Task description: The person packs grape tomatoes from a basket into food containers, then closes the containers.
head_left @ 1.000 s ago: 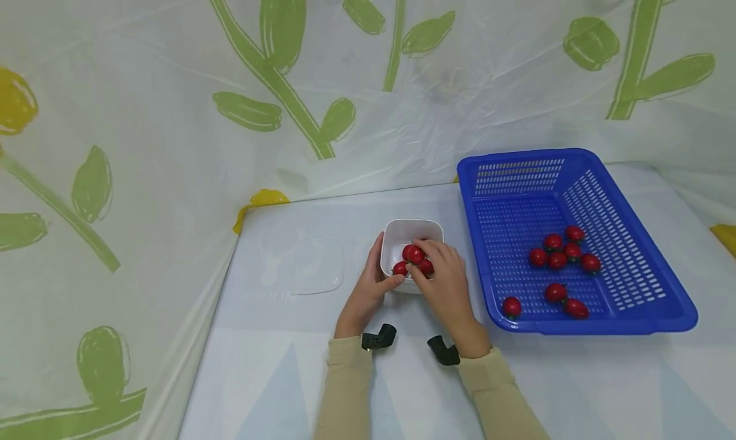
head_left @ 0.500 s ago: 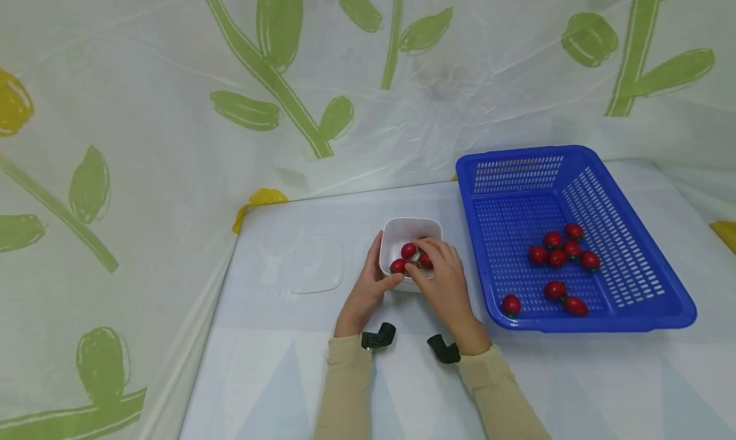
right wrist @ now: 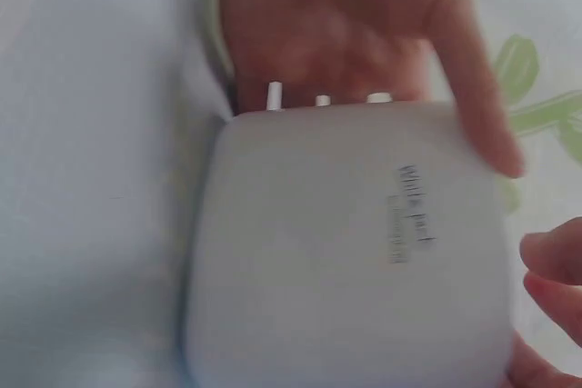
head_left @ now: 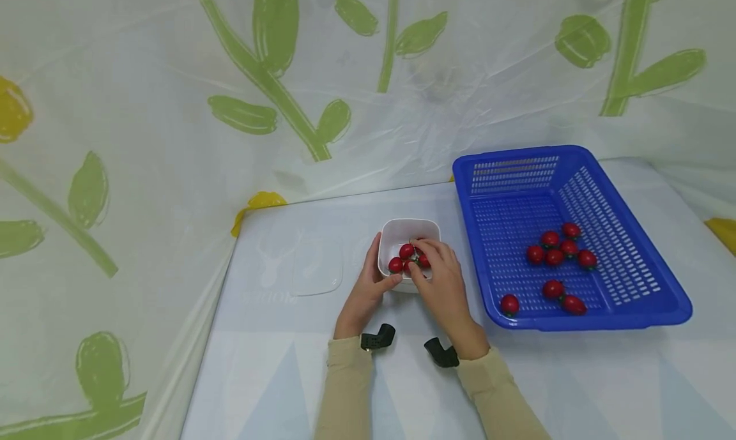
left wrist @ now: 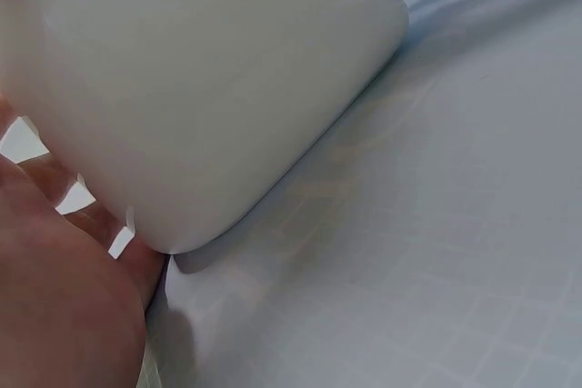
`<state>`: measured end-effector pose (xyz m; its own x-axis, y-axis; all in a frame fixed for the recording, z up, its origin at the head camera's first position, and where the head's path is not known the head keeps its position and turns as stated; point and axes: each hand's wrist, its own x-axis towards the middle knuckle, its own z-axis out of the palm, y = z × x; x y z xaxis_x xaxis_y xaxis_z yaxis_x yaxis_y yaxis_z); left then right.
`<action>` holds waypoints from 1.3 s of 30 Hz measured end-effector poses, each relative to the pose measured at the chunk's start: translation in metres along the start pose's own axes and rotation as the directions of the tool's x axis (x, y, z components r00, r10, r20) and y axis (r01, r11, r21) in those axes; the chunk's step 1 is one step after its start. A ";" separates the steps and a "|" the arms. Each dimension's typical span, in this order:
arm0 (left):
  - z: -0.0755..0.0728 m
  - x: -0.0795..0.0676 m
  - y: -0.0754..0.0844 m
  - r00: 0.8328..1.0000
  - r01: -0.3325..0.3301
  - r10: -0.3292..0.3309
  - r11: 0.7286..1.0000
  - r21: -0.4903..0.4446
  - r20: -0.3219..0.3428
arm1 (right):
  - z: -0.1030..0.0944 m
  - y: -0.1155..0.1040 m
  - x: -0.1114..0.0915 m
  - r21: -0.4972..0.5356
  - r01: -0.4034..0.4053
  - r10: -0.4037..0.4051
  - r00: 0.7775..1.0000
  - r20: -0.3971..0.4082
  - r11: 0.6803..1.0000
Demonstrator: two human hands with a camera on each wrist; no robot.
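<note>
Leaf-printed cloth (head_left: 149,95) hangs behind a pale counter (head_left: 230,376). Head view: the left hand (head_left: 363,294) grips the white box (head_left: 402,230), near the blue basket (head_left: 598,322); the right hand (head_left: 444,290) curves over tomatoes (head_left: 406,251) inside, though whether it pinches one I cannot tell. Compared with a second ago, one tomato at its fingertips seems lower, suggesting it is settling among the others. Left wrist view: box wall (left wrist: 227,115), contents hidden. Right wrist view: fuller lettering (right wrist: 414,206), blurred.

A white, round-cornered box (head_left: 409,229) stands upright, open, near the tabletop's (head_left: 604,382) far edge, gripped by the left hand (head_left: 367,294); red tomatoes (head_left: 406,251) lie clustered inside, partly under the right hand (head_left: 446,289).
</note>
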<state>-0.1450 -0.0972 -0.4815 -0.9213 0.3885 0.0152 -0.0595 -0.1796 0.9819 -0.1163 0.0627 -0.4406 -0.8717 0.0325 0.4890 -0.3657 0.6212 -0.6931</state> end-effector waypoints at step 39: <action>0.007 -0.006 0.017 1.000 0.005 -0.005 0.997 0.071 0.004 | -0.090 -0.029 0.014 0.044 -0.082 0.056 0.903 0.426 0.996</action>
<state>-0.1376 -0.0966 -0.4635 -0.9193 0.3935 0.0107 -0.0368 -0.1129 0.9929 -0.0890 0.1158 -0.3661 -0.9465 -0.2694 0.1775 -0.3067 0.5812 -0.7537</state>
